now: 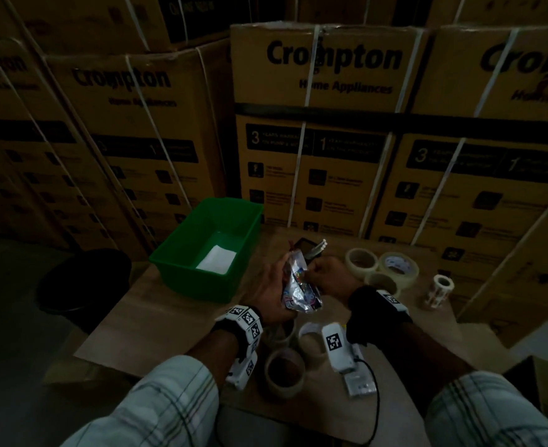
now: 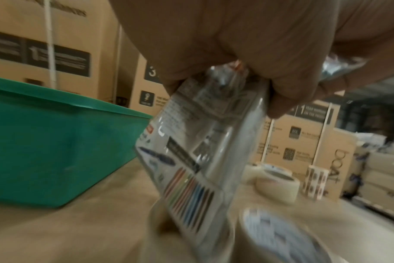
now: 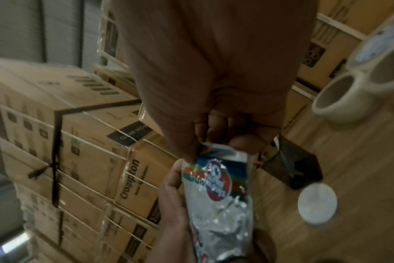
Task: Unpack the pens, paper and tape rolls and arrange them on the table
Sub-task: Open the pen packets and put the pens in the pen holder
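Observation:
A shiny plastic pen packet [image 1: 299, 287] with coloured print is gripped round its lower part by my left hand [image 1: 274, 287], above the table's middle. My right hand [image 1: 326, 274] pinches the packet's torn top edge [image 3: 216, 151]. In the left wrist view the packet [image 2: 191, 151] hangs tilted over the table, blurred. A few white-tipped pens [image 1: 319, 246] stick up just behind my right hand; whether it holds them is hidden. Tape rolls [image 1: 361, 259] lie at the right and more tape rolls [image 1: 285, 371] near me. White paper [image 1: 216, 258] lies in the green bin [image 1: 182, 253].
The table [image 1: 156, 317] is covered in brown card. A small label roll [image 1: 439, 290] stands at the far right. A black object [image 3: 290, 167] lies behind the packet. Strapped Crompton cartons [image 1: 330, 124] wall in the back. A dark round stool [image 1: 85, 285] stands at the left.

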A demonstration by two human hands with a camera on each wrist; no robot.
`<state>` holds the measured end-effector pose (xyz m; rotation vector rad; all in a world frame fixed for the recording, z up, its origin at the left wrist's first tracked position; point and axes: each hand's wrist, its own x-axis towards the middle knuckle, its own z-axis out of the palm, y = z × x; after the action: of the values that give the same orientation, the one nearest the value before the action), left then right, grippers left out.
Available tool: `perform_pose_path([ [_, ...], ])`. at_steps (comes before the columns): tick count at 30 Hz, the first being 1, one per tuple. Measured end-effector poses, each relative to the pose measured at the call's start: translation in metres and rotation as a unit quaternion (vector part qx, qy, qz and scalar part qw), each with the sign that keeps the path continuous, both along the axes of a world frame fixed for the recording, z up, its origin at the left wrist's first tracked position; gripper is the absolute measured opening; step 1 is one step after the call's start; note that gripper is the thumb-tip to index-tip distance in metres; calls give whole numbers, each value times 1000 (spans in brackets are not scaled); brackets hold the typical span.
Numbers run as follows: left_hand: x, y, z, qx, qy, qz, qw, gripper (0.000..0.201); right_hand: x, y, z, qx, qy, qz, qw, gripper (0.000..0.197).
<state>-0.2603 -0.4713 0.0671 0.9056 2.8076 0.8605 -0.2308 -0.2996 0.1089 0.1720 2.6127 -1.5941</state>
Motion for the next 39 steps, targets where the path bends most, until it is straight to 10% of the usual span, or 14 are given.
perform_pose_path([
  [8, -57, 16, -18, 14, -8, -33, 999, 127, -43, 17, 9, 36, -14, -14, 999, 37],
  [25, -64, 20, -33, 113, -4, -5, 994, 92, -66, 23, -29, -268, -86, 37, 959, 20],
  [29, -61, 14, -25, 108, -22, 1, 994, 111, -68, 35, -33, -298, -106, 21, 949, 23],
  [34, -59, 10, -20, 58, -29, 23, 998, 106, -71, 48, -24, -44, -12, 20, 999, 29],
  [39, -65, 19, 0, -77, -37, 28, 996, 103, -74, 39, -14, 242, 126, 33, 962, 10],
])
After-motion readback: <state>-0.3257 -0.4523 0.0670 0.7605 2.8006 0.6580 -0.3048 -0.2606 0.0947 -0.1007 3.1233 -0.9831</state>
